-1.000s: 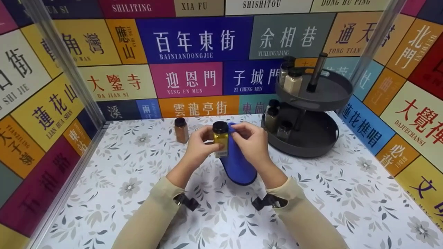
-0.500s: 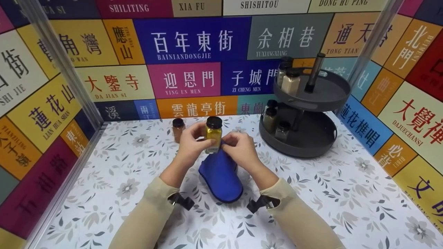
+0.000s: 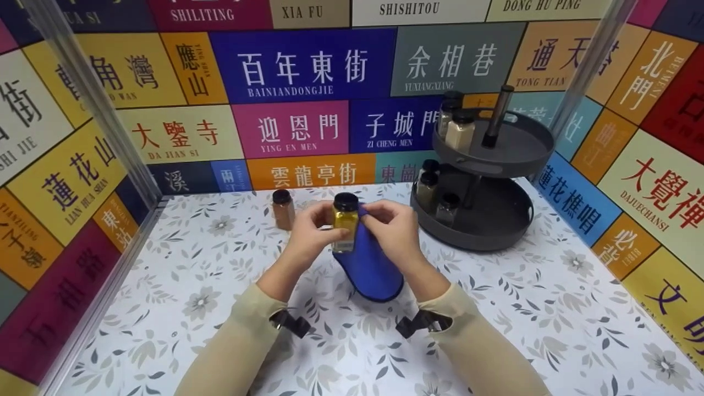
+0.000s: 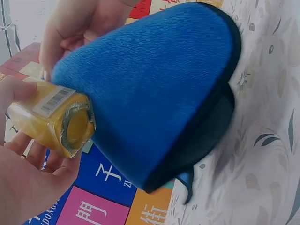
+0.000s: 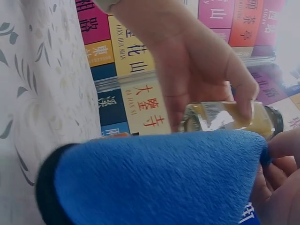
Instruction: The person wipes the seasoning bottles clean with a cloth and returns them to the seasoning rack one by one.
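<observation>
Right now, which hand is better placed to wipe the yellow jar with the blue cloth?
Probably the right hand: it pinches the blue cloth close beside the yellow jar, while the left hand is occupied gripping that jar.

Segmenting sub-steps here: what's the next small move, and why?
Probably draw the dark-edged blue plush cloth across the yellow-filled, black-lidded clear jar: the left hand holds the jar raised, lid up, while the right hand pinches the cloth's upper end close beside it.
</observation>
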The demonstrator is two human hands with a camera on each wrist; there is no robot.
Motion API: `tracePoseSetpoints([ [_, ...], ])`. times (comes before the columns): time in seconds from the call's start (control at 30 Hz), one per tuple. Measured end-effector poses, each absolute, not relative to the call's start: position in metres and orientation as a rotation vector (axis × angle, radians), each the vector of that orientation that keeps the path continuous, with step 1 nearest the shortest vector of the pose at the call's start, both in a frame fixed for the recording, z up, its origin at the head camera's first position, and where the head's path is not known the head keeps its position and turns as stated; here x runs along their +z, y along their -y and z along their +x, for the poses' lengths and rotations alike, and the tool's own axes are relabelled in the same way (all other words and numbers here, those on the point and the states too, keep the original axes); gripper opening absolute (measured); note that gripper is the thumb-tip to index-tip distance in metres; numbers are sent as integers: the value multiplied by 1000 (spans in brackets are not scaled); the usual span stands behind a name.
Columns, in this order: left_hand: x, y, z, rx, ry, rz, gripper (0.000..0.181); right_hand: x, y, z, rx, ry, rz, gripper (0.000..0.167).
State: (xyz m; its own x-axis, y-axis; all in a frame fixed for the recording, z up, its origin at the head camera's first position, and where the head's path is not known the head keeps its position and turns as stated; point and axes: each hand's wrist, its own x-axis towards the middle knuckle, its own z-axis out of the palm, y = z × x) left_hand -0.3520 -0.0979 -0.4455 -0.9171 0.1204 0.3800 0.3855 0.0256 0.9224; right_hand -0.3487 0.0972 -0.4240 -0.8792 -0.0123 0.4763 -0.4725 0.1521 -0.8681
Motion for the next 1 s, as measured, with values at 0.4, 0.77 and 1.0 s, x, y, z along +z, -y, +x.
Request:
tracePoseSetpoints([
  [0.4, -450, 96, -354, -1925, 2200, -526, 41, -423, -100, -351, 1802, 1892, 494, 15],
  [0.77, -439, 108, -353, -1998, 2044, -469, 47, -439, -85, -351, 1726, 2132, 538, 10],
  [1.0, -432, 110, -349, -1995, 1973, -426, 44, -446, -79, -350, 1644, 2293, 516, 11],
])
